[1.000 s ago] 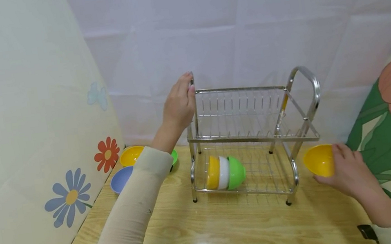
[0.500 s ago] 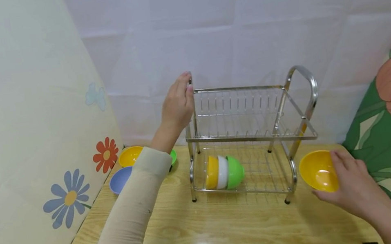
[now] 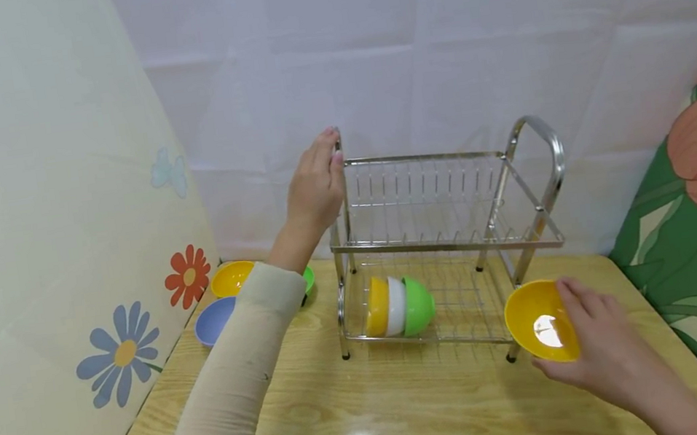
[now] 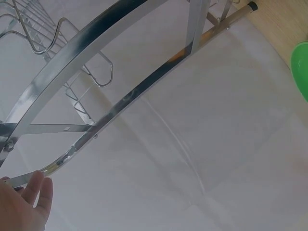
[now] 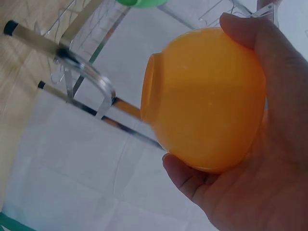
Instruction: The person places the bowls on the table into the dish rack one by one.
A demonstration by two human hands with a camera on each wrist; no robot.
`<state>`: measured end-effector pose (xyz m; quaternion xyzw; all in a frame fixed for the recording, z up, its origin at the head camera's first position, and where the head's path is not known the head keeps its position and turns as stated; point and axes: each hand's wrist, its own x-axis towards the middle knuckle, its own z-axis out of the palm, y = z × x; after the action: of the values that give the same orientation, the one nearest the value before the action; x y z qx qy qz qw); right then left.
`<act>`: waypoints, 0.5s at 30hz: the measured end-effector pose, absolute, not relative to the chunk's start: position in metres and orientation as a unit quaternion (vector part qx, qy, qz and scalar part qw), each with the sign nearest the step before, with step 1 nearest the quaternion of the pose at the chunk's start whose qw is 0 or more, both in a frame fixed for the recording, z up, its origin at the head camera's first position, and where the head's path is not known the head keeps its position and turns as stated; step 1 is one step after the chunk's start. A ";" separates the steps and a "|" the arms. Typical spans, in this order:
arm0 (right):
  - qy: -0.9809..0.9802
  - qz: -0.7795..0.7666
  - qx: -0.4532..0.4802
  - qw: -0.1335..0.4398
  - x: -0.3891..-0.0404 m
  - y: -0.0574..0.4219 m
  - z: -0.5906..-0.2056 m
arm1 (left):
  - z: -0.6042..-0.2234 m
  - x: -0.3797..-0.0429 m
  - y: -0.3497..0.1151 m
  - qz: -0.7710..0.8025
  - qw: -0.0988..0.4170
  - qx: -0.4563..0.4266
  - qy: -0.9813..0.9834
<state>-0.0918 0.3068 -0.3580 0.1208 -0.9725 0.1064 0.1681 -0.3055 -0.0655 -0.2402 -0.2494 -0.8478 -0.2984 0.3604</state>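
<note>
My right hand holds a yellow bowl by its rim, its inside facing me, just in front of the dish rack's right front leg. In the right wrist view thumb and fingers span the bowl, its foot ring pointing left. My left hand grips the top of the left side frame of the two-tier metal dish rack; in the left wrist view the fingers curl over the bar. On the lower tier a yellow bowl, a white bowl and a green bowl stand on edge, nested.
Left of the rack, partly behind my left sleeve, sit a yellow bowl, a blue bowl and a green bowl. The wooden table meets a white backdrop behind and flower-printed panels at both sides.
My right hand has brought the yellow bowl left and toward me, from beside the rack to its right front corner. The left hand stays on the rack's frame.
</note>
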 end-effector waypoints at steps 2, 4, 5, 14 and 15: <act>-0.972 0.110 0.127 0.163 -0.090 0.301 -0.358 | -0.240 -0.305 -0.065 -0.299 0.358 -0.250 -0.849; -0.971 0.113 0.135 0.163 -0.089 0.295 -0.359 | -0.241 -0.305 -0.066 -0.299 0.356 -0.250 -0.849; -0.971 0.115 0.137 0.160 -0.088 0.292 -0.359 | -0.241 -0.305 -0.066 -0.299 0.356 -0.250 -0.849; -0.970 0.134 0.143 0.144 -0.086 0.271 -0.359 | -0.241 -0.305 -0.065 -0.300 0.356 -0.244 -0.851; -0.970 0.137 0.143 0.140 -0.086 0.268 -0.359 | -0.240 -0.305 -0.065 -0.300 0.357 -0.244 -0.851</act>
<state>-0.0863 0.2680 -0.3586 0.1430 -0.9701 0.1375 0.1397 -0.3051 -0.0647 -0.2399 -0.2440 -0.8506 -0.2996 0.3567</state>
